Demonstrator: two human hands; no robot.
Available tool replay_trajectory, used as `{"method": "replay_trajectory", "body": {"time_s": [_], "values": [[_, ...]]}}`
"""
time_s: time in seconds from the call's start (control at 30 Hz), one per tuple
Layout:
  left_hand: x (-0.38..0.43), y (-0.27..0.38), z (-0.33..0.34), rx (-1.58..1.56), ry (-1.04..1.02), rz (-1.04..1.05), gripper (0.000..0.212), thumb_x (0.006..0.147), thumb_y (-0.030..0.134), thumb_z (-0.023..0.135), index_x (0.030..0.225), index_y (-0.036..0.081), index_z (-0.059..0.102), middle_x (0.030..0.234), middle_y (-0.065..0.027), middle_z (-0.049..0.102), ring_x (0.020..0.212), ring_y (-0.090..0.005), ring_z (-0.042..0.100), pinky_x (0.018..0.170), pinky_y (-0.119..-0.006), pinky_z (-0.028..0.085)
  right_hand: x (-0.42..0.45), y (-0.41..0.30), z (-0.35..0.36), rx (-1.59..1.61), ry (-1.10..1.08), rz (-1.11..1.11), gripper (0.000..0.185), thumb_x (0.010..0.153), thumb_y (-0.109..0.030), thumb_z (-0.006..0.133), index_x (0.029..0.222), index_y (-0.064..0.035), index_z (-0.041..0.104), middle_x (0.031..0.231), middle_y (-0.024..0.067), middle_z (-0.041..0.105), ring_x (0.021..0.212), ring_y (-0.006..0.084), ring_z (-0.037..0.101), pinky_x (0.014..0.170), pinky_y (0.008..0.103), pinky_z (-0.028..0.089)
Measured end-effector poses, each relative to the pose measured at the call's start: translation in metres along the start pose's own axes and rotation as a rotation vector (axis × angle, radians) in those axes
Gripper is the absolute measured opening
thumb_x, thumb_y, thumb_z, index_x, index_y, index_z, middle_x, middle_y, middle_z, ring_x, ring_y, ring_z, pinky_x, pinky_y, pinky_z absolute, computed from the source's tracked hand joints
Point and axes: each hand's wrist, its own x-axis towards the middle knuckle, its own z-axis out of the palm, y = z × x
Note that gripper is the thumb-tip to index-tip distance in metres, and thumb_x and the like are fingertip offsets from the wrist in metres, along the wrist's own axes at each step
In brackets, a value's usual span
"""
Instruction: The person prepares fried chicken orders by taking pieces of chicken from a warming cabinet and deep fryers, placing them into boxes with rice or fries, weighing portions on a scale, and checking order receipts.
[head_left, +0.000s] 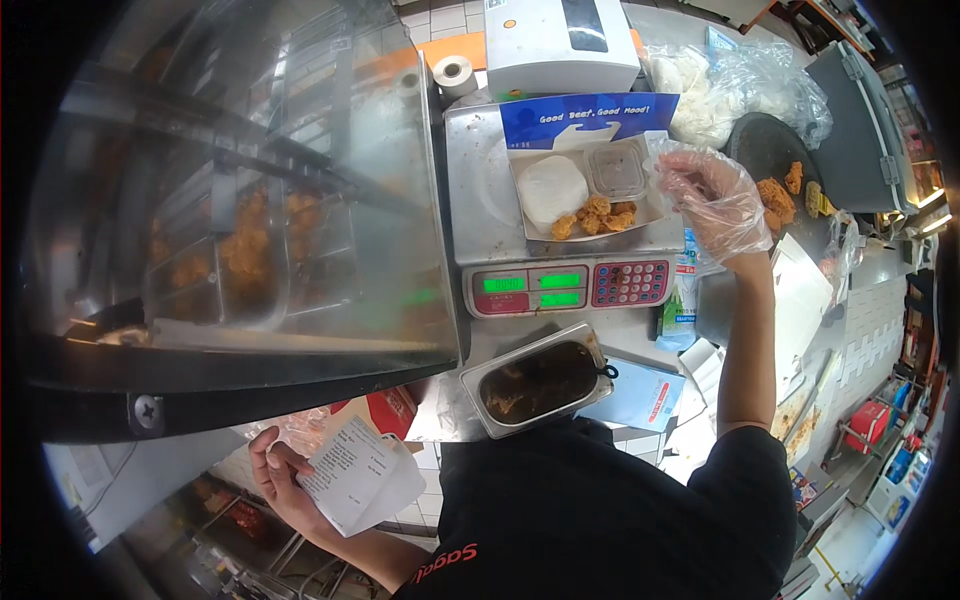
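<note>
My left hand (289, 480), bare, holds a printed paper slip (352, 472) with paper packaging behind it, at the lower left. In a clear plastic glove, my right hand (709, 187) is at the right edge of an opened paperboard meal box (525, 225). The fingers are bent and partly blurred by the glove; whether they grip the box's side I cannot tell. Inside the box are a white wrapped round bundle (553, 191), a lidded clear plastic cup (615, 171) and several pieces of fried chicken (594, 216). The box rests on a digital scale (480, 247) with lit displays.
A glass display case (300, 172) with fried chicken fills the left. Below the scale sits a metal pan of dark sauce (540, 382). A dark round tray (757, 142) with chicken and tongs lies right. Behind stand a white box-shaped device (555, 45), a paper roll (454, 75) and plastic bags (690, 90).
</note>
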Motion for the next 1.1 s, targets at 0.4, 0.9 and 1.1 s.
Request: {"method": "replay_trajectory", "body": {"time_s": [0.4,0.9,1.1], "values": [[0.0,-0.001,-0.001,-0.005,-0.022,-0.004,0.036,0.093,0.033,0.06,0.111,0.002,0.058,0.055,0.0032,0.041,0.053,-0.0023,0.032,0.053,-0.019,0.022,-0.002,-0.05,0.069,-0.646,-0.382,-0.196,0.036,0.088,-0.035,0.06,0.103,-0.0026,0.062,0.093,0.0175,0.067,0.086,0.0323,0.064,0.08,0.0419,0.05],[0.004,-0.005,0.001,-0.08,-0.056,-0.046,0.036,0.092,0.031,0.06,0.111,0.0,0.057,0.056,0.0028,0.043,0.053,-0.0032,0.035,0.056,-0.019,0.025,0.01,-0.041,0.097,-0.47,-0.259,0.271,0.031,0.075,-0.03,0.063,0.095,-0.006,0.061,0.099,0.0191,0.066,0.097,0.036,0.062,0.086,0.0404,0.047],[0.001,-0.011,-0.008,-0.113,-0.028,-0.011,0.037,0.092,0.031,0.061,0.111,0.0,0.057,0.055,0.0025,0.042,0.052,-0.0029,0.034,0.054,-0.019,0.025,0.002,-0.033,0.059,0.091,-0.162,0.073,0.02,0.079,-0.021,0.073,0.084,-0.0086,0.059,0.086,0.0074,0.066,0.088,0.0225,0.066,0.078,0.0336,0.05]]}}
